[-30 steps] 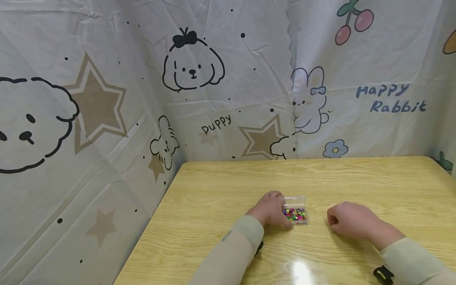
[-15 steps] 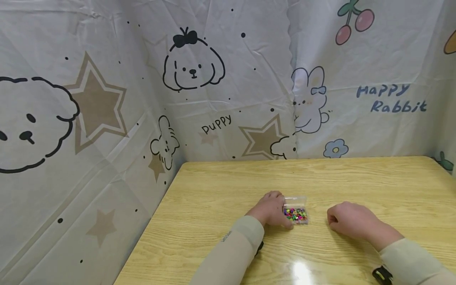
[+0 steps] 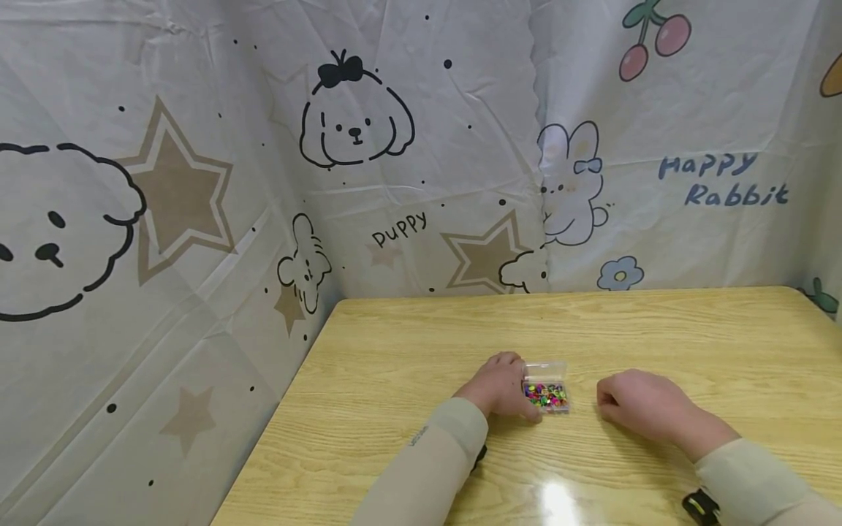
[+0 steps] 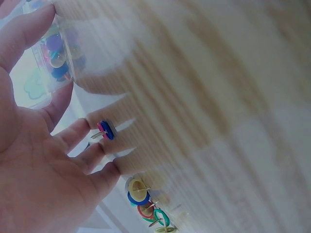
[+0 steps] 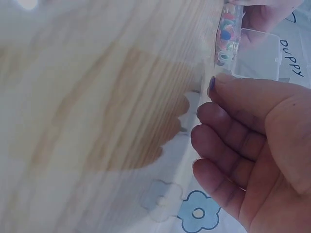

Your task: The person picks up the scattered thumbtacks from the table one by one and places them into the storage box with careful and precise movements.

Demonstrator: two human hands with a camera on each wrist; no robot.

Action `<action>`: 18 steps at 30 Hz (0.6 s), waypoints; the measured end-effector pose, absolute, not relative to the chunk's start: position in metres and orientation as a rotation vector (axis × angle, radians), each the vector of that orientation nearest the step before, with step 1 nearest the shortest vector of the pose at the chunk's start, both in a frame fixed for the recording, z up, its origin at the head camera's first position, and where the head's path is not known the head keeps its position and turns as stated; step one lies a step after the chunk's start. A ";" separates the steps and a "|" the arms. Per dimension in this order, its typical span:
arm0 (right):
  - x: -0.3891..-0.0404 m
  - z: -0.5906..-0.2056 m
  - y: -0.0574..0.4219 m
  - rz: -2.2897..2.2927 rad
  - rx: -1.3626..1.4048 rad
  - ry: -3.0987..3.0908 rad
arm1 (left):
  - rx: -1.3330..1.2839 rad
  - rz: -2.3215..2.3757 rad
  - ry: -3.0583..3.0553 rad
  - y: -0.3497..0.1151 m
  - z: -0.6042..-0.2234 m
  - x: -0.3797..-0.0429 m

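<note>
Two hands, left hand (image 3: 503, 387) and right hand (image 3: 645, 405). Between the left's thumb and index, one clear box (image 3: 555, 413), one lid (image 3: 546, 370), tacks (image 3: 546, 395) beyond counting; near its other fingers, at least four loose tacks (image 4: 146, 209). One purple piece (image 5: 211, 86) at the right's fingertips.

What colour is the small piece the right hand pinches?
The small piece is purple, clearest in the right wrist view.

Soft, fairly even light fills the head view, with a white glare spot on the wood-grain tabletop (image 3: 395, 343) near the frame's bottom and a faint shadow below the right hand (image 3: 647, 405). Both wrist views look hazy, washed out, wood grain smeared, the left hand (image 4: 48, 155) dimly mirrored in the sheen
</note>
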State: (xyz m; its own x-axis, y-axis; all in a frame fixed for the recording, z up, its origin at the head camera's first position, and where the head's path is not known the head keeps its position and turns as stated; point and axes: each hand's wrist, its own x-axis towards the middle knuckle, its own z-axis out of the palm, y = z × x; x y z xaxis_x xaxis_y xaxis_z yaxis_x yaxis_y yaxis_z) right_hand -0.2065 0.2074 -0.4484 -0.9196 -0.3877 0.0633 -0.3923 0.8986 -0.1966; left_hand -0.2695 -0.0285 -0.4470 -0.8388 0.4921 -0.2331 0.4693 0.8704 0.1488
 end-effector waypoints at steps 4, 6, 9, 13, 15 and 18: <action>-0.207 -0.446 0.203 0.349 0.646 -3.021 | 0.737 0.126 2.780 -0.029 -0.447 -0.270; -0.207 -0.445 0.201 0.354 0.647 -3.024 | 0.739 0.127 2.780 -0.029 -0.447 -0.269; -0.208 -0.445 0.199 0.349 0.647 -3.024 | 0.737 0.129 2.780 -0.029 -0.447 -0.269; -0.210 -0.445 0.197 0.340 0.656 -3.009 | 0.735 0.138 2.777 -0.029 -0.446 -0.269; -0.210 -0.445 0.196 0.341 0.665 -2.999 | 0.737 0.138 2.777 -0.029 -0.446 -0.269; -0.210 -0.444 0.194 0.343 0.670 -2.991 | 0.742 0.139 2.777 -0.029 -0.446 -0.269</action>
